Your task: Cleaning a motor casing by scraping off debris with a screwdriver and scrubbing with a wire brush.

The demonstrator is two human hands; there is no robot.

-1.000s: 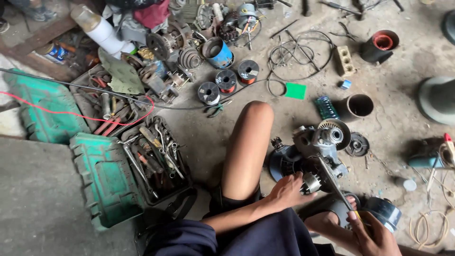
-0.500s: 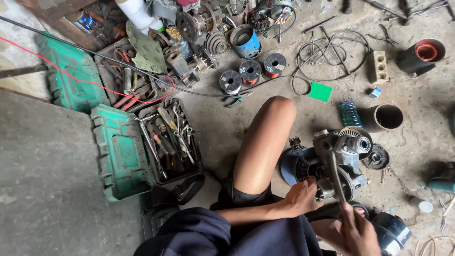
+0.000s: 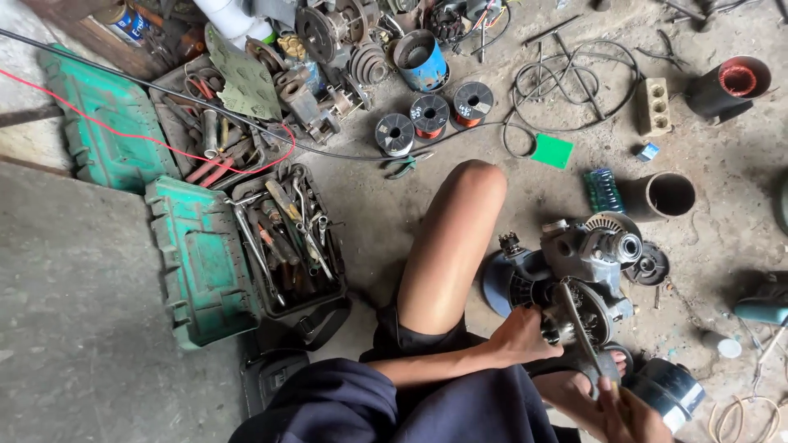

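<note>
A grey electric motor assembly (image 3: 593, 256) sits on the concrete floor beside my bent left knee (image 3: 460, 221). My left hand (image 3: 525, 336) grips the motor's near end. My right hand (image 3: 628, 414), at the bottom edge, is closed on the handle of a long screwdriver (image 3: 579, 324) whose shaft reaches up into the motor. A dark round cap (image 3: 669, 392) lies just right of that hand. My dark sleeve fills the bottom centre.
An open green toolbox (image 3: 246, 246) full of wrenches stands at left, a second green case (image 3: 103, 135) behind it. Copper wire spools (image 3: 431, 115), a blue can (image 3: 419, 59), coiled cable (image 3: 566, 82), a green card (image 3: 552, 151) and dark cylinders (image 3: 669, 194) lie on the floor.
The view has swung right and down, so the toolboxes and parts sit further right in frame. Both hands stay on the motor and the screwdriver.
</note>
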